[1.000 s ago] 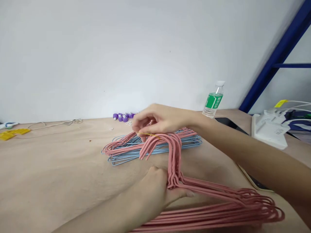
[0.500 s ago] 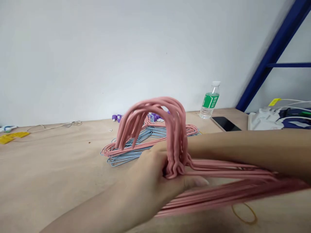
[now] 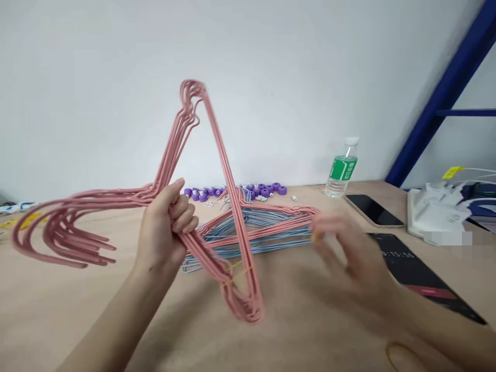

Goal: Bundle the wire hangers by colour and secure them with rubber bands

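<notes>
Pink-coated wire hangers (image 3: 217, 142), held up off the tabletop (image 3: 294, 330) in the left hand's (image 3: 165, 232) clenched grip, a yellow rubber band (image 3: 237, 274) looped on them; right hand (image 3: 351, 261) open, empty, beside the blue hanger stack (image 3: 271, 242).

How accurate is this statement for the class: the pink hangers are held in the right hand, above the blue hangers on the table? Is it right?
Not quite: the head view shows the pink hangers held in the left hand, not the right. The right hand is open and holds nothing. They are above the blue hangers, as stated.

A plain workroom: cloth-covered table (image 3: 294, 330), white wall (image 3: 310, 88), blue metal rack (image 3: 445, 98).
</notes>
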`<state>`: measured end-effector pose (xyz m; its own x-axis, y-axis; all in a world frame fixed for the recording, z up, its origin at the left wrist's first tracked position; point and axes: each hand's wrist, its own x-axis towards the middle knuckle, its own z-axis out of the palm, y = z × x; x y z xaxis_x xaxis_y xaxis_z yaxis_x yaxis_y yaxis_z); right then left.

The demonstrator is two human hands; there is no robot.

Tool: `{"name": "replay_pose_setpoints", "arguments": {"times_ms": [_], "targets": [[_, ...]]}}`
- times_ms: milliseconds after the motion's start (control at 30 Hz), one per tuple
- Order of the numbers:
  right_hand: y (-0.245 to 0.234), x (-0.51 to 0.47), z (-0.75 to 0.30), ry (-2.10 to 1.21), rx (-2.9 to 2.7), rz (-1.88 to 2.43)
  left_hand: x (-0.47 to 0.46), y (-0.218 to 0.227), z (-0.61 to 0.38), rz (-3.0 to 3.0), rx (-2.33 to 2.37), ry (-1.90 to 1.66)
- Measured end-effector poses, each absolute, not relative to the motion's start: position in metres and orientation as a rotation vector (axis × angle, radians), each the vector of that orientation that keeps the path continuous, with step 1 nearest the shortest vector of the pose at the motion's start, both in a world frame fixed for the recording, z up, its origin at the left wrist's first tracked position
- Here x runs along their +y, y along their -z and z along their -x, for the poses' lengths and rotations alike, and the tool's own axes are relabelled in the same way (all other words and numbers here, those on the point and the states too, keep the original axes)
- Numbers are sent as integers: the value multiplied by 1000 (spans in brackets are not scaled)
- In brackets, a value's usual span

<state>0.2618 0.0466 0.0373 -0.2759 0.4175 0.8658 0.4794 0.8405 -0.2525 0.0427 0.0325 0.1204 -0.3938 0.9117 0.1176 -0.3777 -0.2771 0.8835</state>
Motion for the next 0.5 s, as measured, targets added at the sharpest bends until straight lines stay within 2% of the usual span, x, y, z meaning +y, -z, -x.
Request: {"name": "replay_pose_setpoints", "arguments": {"times_ms": [100,233,367,433,500], "targets": [[-30,22,-235,267,-2235,447,44,-115,-57,-695,897,-1848],[-30,24,-219,81,-2276,379,55,-110,-58,-607,857,-1830],[-36,17,-226,105,-2351,238,58,-118,-49,-512,827,-1793],[-40,7,-236,127,-2474,315,56,-123,-46,-480,804,-1760],[-42,0,-248,132,-2567,603,54,-126,-44,-432,792,-1712]]}}
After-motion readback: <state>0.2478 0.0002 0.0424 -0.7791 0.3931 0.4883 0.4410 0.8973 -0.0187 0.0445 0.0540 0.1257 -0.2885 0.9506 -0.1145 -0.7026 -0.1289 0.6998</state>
